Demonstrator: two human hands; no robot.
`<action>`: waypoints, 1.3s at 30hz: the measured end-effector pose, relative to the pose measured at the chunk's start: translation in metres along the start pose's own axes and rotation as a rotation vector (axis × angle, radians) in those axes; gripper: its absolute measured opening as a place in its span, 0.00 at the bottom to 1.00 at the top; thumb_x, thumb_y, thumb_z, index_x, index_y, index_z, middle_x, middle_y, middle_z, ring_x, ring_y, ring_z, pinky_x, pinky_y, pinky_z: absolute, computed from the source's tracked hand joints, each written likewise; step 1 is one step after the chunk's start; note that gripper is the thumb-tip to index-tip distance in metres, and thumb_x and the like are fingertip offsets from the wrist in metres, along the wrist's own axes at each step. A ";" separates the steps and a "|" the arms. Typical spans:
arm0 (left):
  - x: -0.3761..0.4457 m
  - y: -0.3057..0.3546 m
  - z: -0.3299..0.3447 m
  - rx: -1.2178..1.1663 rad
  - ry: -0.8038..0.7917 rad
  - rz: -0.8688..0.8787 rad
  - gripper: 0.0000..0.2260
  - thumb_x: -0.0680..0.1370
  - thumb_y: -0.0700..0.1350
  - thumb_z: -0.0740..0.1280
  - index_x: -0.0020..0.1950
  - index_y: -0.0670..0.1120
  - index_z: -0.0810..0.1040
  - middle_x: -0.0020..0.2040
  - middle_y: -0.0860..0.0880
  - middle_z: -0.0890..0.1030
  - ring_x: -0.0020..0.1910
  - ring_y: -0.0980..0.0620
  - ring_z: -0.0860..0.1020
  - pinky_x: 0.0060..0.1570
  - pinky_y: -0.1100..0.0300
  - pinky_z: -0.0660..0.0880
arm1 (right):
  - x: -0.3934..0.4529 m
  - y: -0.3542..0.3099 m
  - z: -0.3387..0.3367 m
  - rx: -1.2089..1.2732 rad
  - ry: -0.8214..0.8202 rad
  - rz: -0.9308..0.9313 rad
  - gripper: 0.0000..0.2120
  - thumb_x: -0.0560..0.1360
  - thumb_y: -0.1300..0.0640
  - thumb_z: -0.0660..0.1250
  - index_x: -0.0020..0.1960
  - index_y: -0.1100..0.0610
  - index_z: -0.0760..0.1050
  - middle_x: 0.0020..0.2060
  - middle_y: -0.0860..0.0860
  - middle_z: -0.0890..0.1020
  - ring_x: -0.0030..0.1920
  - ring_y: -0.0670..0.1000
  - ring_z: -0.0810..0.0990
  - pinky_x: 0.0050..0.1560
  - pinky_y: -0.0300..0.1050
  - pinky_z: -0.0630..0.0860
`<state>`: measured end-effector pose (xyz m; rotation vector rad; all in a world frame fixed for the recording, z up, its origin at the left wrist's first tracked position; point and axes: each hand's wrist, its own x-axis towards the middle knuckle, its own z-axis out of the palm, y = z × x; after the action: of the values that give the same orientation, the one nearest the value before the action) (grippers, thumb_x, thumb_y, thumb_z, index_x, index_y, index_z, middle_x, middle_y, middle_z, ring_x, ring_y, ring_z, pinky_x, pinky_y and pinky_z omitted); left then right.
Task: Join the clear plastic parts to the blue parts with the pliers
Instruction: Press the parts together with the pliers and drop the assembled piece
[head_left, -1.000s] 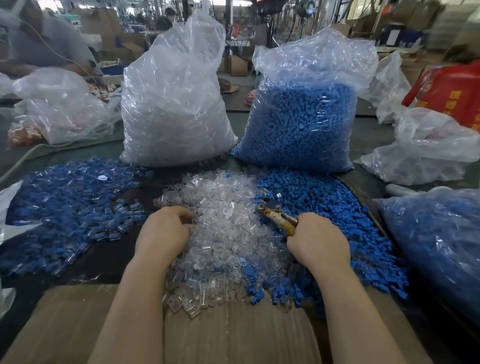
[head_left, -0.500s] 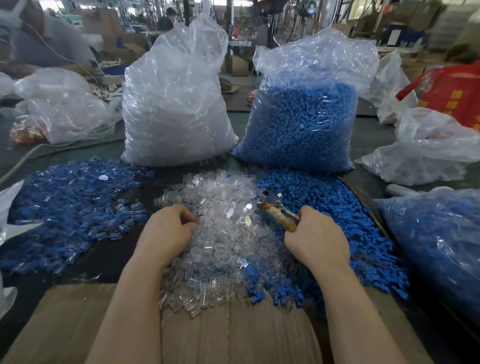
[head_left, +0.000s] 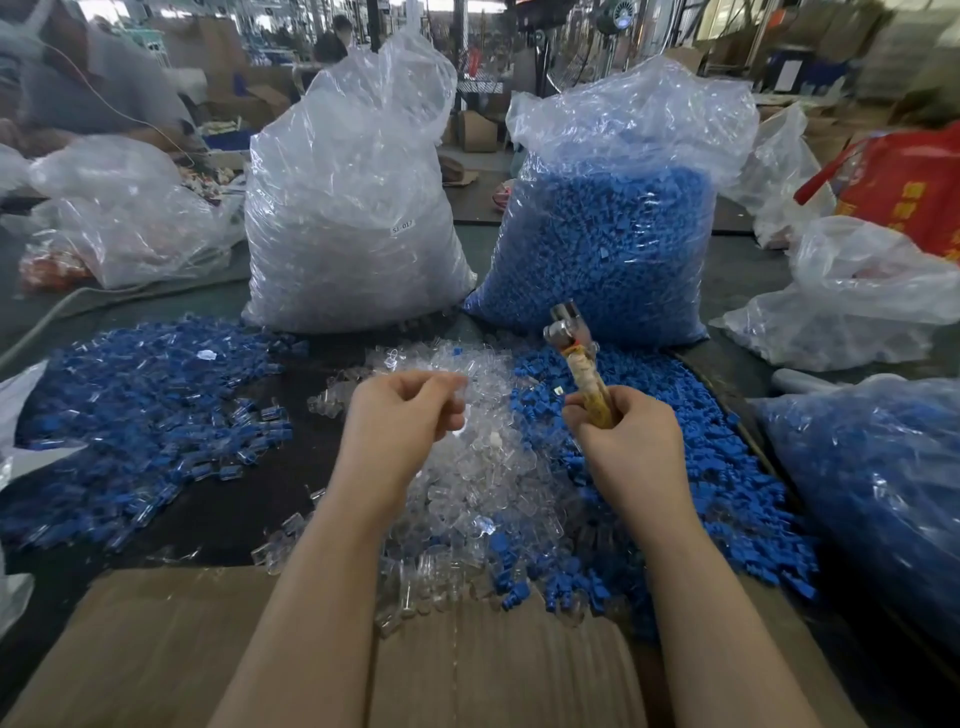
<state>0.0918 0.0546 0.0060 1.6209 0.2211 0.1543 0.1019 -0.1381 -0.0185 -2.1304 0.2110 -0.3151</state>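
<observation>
Both hands have lifted off the piles since the earlier frames, and the pliers (head_left: 574, 358) now stand nearly upright rather than lying low over the parts. At centre right of the frame, the right hand (head_left: 628, 441) wraps its curled fingers round the yellowish handles, with the metal head pointing up and slightly left, in front of the bag of blue parts (head_left: 608, 249). Whether the jaws hold anything cannot be told. At centre, the left hand (head_left: 400, 421) hovers above the heap of clear plastic parts (head_left: 483, 467), fingers curled in, thumb and fingertips pinching what looks like a clear piece; its outline is blurred. Both forearms reach up from the bottom edge, passing over a sheet of cardboard (head_left: 156, 649). Loose blue parts (head_left: 727, 493) spread right of the clear heap. A pile of joined blue-and-clear pieces (head_left: 130, 415) lies at the left. In the upper centre, a tall bag of clear parts (head_left: 353, 208) stands beside the blue bag.
</observation>
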 end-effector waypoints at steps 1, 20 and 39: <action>-0.001 0.001 0.004 -0.036 0.000 -0.012 0.06 0.78 0.45 0.70 0.48 0.43 0.84 0.34 0.51 0.84 0.33 0.58 0.81 0.34 0.69 0.76 | -0.001 -0.002 0.000 0.039 0.016 -0.005 0.05 0.74 0.50 0.72 0.45 0.50 0.79 0.36 0.47 0.82 0.36 0.52 0.79 0.41 0.56 0.80; -0.018 0.004 0.036 -0.159 -0.018 0.017 0.04 0.74 0.35 0.73 0.48 0.40 0.82 0.39 0.43 0.86 0.37 0.52 0.85 0.36 0.66 0.78 | -0.013 -0.018 0.005 0.263 -0.024 -0.188 0.08 0.74 0.52 0.73 0.41 0.54 0.78 0.29 0.51 0.76 0.28 0.43 0.69 0.30 0.41 0.68; -0.025 0.001 0.043 0.235 0.119 0.386 0.07 0.72 0.40 0.75 0.43 0.52 0.85 0.36 0.58 0.83 0.37 0.65 0.81 0.38 0.70 0.78 | -0.015 -0.023 0.009 0.314 -0.057 -0.131 0.05 0.74 0.55 0.72 0.41 0.55 0.79 0.27 0.46 0.75 0.28 0.45 0.68 0.32 0.48 0.68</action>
<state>0.0779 0.0066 0.0047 1.8781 0.0139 0.5386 0.0907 -0.1146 -0.0060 -1.8423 -0.0127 -0.3397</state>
